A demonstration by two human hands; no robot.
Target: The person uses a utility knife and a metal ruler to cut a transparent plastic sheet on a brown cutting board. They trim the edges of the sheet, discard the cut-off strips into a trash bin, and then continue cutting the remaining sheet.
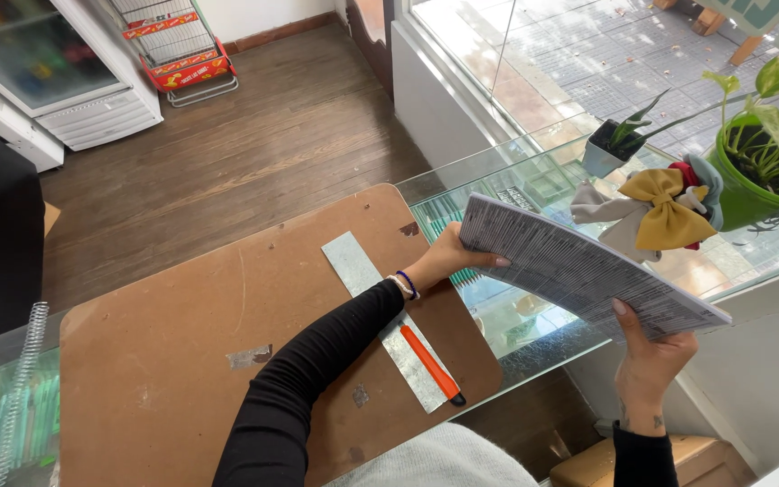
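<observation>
Both hands, left [448, 257] and right [646, 356], clamp opposite ends of a thick stack of grey printed sheets [588, 271], raised above the glass tabletop [534, 316] beside the brown hardboard cutting board [182, 343]; seemingly squaring edges before setting it down.

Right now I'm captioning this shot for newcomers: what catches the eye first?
A thick stack of printed sheets, held in the air at centre right by the left hand and right hand. Below lies an orange utility knife on a metal ruler strip across a brown hardboard.
</observation>
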